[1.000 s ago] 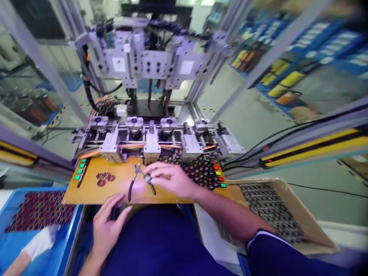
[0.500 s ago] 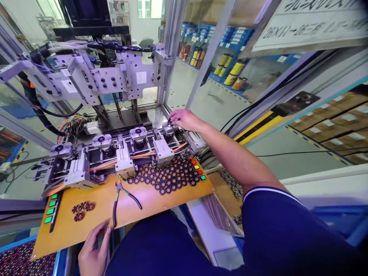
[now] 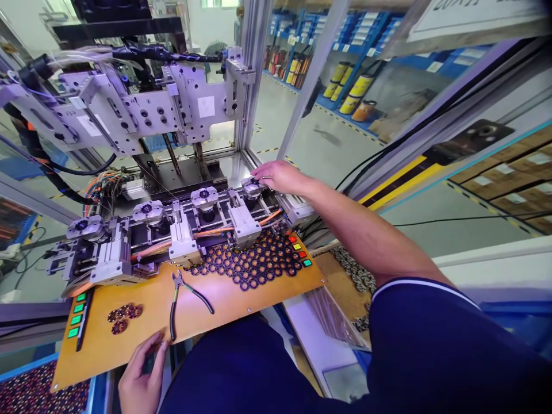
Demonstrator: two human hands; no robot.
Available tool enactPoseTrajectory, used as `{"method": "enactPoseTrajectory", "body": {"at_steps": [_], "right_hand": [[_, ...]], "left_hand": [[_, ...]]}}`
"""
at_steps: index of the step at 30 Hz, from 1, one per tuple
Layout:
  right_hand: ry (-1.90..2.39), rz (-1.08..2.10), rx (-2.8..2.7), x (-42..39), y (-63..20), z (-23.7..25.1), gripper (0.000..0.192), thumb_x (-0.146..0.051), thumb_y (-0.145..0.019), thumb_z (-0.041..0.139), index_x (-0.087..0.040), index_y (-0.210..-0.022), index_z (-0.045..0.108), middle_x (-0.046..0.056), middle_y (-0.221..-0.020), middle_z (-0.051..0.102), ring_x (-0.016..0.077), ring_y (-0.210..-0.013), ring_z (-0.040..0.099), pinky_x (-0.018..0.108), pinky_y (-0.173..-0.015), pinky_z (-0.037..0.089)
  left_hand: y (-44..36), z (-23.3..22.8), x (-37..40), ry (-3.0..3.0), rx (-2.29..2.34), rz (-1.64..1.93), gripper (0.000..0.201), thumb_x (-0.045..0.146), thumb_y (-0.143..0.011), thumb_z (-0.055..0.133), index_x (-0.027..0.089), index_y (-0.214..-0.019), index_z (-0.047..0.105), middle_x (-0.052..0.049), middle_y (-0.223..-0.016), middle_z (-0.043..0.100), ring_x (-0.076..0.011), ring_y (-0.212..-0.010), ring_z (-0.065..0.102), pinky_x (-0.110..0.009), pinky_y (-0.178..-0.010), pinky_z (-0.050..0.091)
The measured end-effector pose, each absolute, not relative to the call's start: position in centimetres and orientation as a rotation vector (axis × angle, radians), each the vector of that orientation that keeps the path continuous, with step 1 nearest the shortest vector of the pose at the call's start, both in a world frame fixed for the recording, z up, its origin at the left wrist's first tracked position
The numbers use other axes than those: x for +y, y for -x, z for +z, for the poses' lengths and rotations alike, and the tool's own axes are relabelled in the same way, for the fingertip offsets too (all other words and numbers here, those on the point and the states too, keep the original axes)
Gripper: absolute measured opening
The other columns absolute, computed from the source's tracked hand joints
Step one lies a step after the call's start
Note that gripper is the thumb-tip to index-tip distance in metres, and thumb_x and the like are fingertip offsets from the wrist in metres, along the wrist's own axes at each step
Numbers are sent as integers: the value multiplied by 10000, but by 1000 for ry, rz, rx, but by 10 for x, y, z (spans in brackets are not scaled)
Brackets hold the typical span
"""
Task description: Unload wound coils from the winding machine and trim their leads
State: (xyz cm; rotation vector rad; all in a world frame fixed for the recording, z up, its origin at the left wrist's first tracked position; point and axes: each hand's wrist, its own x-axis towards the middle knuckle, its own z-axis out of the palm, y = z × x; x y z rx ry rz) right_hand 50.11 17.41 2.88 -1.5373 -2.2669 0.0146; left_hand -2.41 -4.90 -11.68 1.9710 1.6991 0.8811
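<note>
My right hand reaches far forward and rests on the right-most round metal fixture of the winding machine; its fingers curl over the fixture top, and what they pinch is hidden. My left hand sits at the near edge of the orange board, fingers bent on the rim, holding nothing I can see. Black-handled cutters lie loose on the board between both hands. A cluster of dark ring cores covers the board's right part, and a few cores lie at its left.
Three more round fixtures line the machine to the left, under a grey overhead head. Green buttons sit at the board's left, coloured buttons at its right. A blue bin of cores is at lower left.
One second ago my right hand was at the cutters on the board; it has let them lie and reached to the right-most fixture. The left hand slid back to the board's edge.
</note>
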Motion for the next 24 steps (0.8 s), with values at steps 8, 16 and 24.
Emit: {"method": "enactPoseTrajectory", "body": {"at_steps": [8, 16, 24], "right_hand": [[1636, -120, -2261, 143, -494, 5, 534, 55, -706, 489, -143, -1140, 729, 70, -1280, 669, 288, -1304, 544, 493, -1053, 494], [1656, -220, -2210, 150, -484, 23, 569, 34, -722, 463, -127, -1218, 692, 64, -1342, 632, 281, -1370, 467, 489, -1109, 437], [1670, -216, -2286, 149, -468, 14, 453, 2, -727, 490, -151, -1059, 758, 75, -1185, 722, 305, -1263, 567, 514, -1021, 481]], "left_hand": [[18, -116, -48, -1995, 1697, 935, 303, 461, -835, 663, 209, -995, 711, -57, -972, 758, -242, -856, 735, -375, -858, 581], [19, -118, -52, -1985, 1663, 973, 262, 418, -853, 659, 215, -1010, 708, -53, -1000, 756, -238, -906, 729, -359, -879, 570], [19, -126, -58, -1949, 1631, 1038, 232, 368, -866, 664, 209, -1031, 700, -61, -1015, 748, -227, -915, 717, -354, -882, 559]]}}
